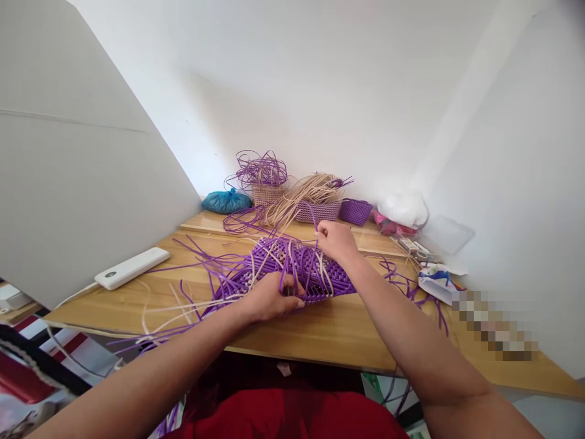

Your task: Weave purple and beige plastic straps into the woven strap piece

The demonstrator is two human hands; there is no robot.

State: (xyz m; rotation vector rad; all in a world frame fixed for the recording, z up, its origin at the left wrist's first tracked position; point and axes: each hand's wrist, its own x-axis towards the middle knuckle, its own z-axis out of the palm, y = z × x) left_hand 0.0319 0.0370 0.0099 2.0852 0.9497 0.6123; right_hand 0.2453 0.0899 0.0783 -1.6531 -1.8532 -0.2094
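A half-woven purple and beige basket (339, 277) lies in front of me on the wooden table, with many loose strips fanning out to its left and right. Around its near edge, my left hand (273, 297) is closed, with the thumb on the outside and the fingers bent over the weave. My right hand (337, 241) is raised just above the far side, pinching a purple plastic strip (313, 216) between thumb and fingertips. Part of the weave is hidden behind the left hand and the right forearm.
Along the back stand a beige basket (267, 195) with tangled purple strips, a lilac basket (317, 211) holding beige strips, and a purple basket (355, 212). A blue bag (226, 201), a white power strip (132, 268) and a white bag (403, 209) lie about the table (365, 329).
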